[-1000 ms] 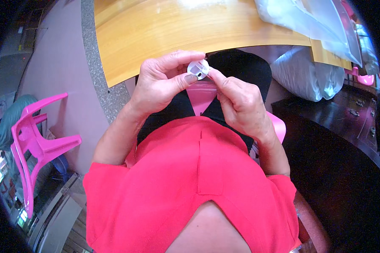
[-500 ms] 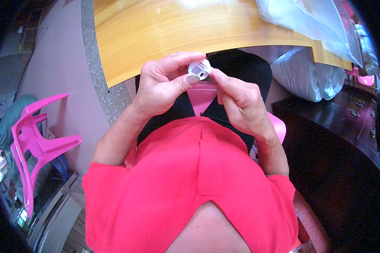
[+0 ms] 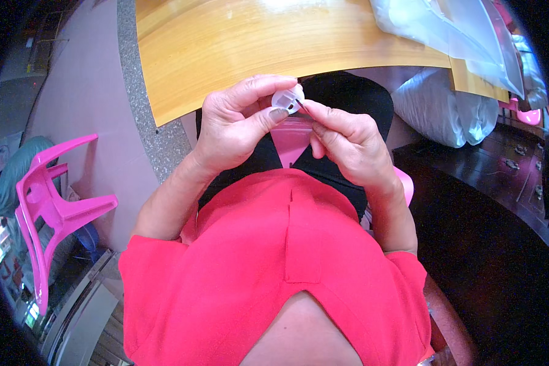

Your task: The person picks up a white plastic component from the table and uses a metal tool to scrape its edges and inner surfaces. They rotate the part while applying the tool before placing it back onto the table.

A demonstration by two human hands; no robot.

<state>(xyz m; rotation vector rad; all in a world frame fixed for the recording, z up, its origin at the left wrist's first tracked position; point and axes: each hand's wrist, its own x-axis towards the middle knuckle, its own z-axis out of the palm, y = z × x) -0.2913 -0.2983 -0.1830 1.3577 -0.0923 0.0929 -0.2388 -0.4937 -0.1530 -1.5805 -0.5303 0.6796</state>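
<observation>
Above my lap, near the table edge, my left hand (image 3: 241, 116) is closed on a small white round plastic piece (image 3: 282, 99), its rim between thumb and fingers. Raised or recessed shapes and a small dark spot show on the piece's face. My right hand (image 3: 351, 137) is closed in a pinch on a thin dark, reddish strand (image 3: 302, 106), which looks like a wire. The strand's tip reaches over the right part of the round piece. Whether it touches the piece is too small to tell.
The wooden table (image 3: 274, 36) lies just beyond my hands. A translucent plastic bin (image 3: 451, 43) stands on its right side, with white plastic bags (image 3: 439, 107) below. A pink plastic chair (image 3: 58, 201) is at the left, beside a pale wall (image 3: 85, 91).
The right index finger and thumb have shifted slightly, and a thin dark strand now shows between them and the round piece. My left hand has barely moved.
</observation>
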